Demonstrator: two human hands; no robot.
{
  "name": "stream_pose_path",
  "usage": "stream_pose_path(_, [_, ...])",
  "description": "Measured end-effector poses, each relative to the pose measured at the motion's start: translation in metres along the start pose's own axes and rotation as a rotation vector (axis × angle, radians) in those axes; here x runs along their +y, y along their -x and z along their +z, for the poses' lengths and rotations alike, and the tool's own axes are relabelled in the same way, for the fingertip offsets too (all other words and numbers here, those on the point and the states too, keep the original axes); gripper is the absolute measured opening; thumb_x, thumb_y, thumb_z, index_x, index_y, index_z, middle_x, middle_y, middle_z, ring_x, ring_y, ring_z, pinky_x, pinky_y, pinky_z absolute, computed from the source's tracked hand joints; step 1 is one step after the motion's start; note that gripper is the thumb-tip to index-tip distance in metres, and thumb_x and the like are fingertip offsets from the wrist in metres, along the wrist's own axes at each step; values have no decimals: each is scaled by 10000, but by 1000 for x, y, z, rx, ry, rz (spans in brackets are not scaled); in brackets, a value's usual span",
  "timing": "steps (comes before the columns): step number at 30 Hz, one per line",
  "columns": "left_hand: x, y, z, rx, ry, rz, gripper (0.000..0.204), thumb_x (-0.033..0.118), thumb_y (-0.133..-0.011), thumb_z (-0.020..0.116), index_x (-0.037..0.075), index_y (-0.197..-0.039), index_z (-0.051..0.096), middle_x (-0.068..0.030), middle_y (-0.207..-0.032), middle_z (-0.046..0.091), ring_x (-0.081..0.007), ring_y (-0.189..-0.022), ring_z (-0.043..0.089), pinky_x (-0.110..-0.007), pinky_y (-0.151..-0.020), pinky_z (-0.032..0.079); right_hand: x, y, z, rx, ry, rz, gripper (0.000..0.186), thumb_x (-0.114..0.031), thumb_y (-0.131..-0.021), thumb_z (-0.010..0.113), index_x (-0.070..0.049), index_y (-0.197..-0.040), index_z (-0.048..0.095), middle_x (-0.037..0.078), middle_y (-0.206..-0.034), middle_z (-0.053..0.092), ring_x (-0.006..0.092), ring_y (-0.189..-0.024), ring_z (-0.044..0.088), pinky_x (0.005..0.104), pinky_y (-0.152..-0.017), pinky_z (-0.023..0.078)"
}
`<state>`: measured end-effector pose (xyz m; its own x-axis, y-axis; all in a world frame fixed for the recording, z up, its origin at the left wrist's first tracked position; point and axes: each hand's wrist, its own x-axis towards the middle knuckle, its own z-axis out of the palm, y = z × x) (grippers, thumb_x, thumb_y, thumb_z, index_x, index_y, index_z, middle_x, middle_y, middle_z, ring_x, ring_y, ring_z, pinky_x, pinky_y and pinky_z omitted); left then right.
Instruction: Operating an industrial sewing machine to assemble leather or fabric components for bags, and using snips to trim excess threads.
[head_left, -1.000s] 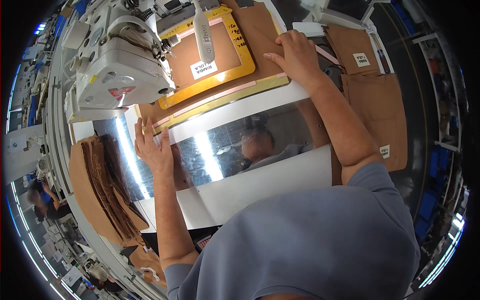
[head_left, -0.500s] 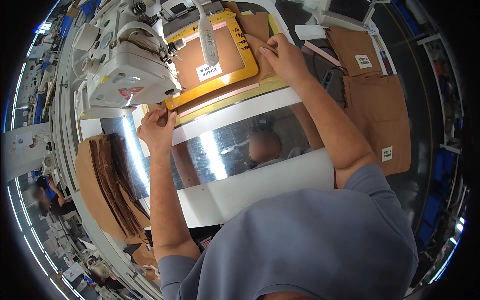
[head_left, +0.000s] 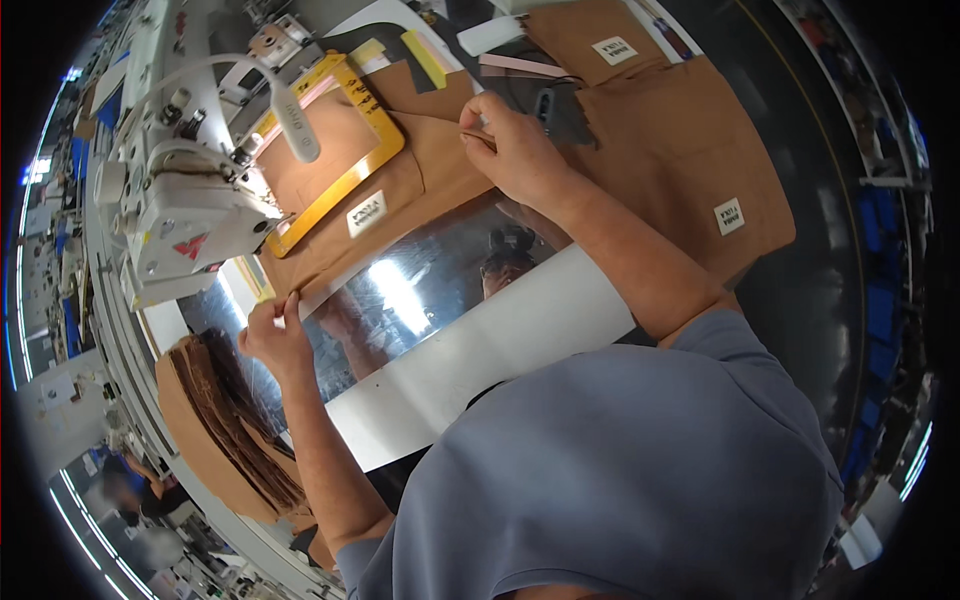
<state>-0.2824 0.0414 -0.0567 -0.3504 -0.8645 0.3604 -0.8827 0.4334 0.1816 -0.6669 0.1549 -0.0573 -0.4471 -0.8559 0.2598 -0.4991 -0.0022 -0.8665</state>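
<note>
A brown leather-like panel with a white label lies partly beneath a yellow frame-shaped template, its near part sticking out toward me. My left hand is closed, thumb and fingers pinching the panel's near left edge. At the panel's right end, my right hand is closed on its edge between thumb and fingertips. The white head of a sewing machine stands over the template's left side, with a lit white lamp above the template.
A shiny metal plate and a white curved table edge lie nearest me. Stacked brown pieces are at left. More brown panels with labels spread at right, by a pink strip. Blurred people are far left.
The panel has slid toward me, so its label now lies outside the template instead of within it. Both hands have come nearer me with it, and my view has turned.
</note>
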Motion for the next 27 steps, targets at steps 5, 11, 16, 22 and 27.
stream_pose_path(5, [66,53,-47,-334,290,34,276,292,-882,853,100,-792,677,-12,-779,688,-235,-838,637,-432,-1022,354,-6,26,-88,-27,138,86,244,-195,-980,737,-75,-1138,595,140,-929,739,274,-835,710,376,-770,542])
stream_pose_path(11, [186,70,-48,-500,693,415,144,140,-833,858,82,-817,728,-37,-836,711,-242,-863,663,-372,-911,423,12,52,-232,228,102,76,191,-156,-994,754,-67,-1154,700,22,-1112,733,100,-1028,670,275,-913,535])
stream_pose_path(16, [253,81,-29,-729,950,645,137,106,-812,874,70,-863,752,-49,-877,737,-234,-816,690,-362,-818,492,59,127,-371,468,343,251,192,-139,-974,768,-59,-1146,739,8,-1120,735,101,-1067,669,267,-948,523])
stream_pose_path(22, [216,76,-23,-723,885,549,113,67,-835,853,59,-886,752,-67,-885,739,-220,-795,697,-349,-772,526,123,193,-443,614,834,637,285,-304,-958,769,-167,-1207,770,32,-1216,760,236,-1163,706,368,-1010,534])
stream_pose_path(27, [159,64,-22,-624,781,228,101,62,-883,827,31,-920,737,-66,-875,735,-172,-808,685,-311,-773,535,124,124,-364,641,1308,197,279,-383,-947,761,-215,-1169,778,26,-1262,744,274,-1203,674,444,-1003,548])
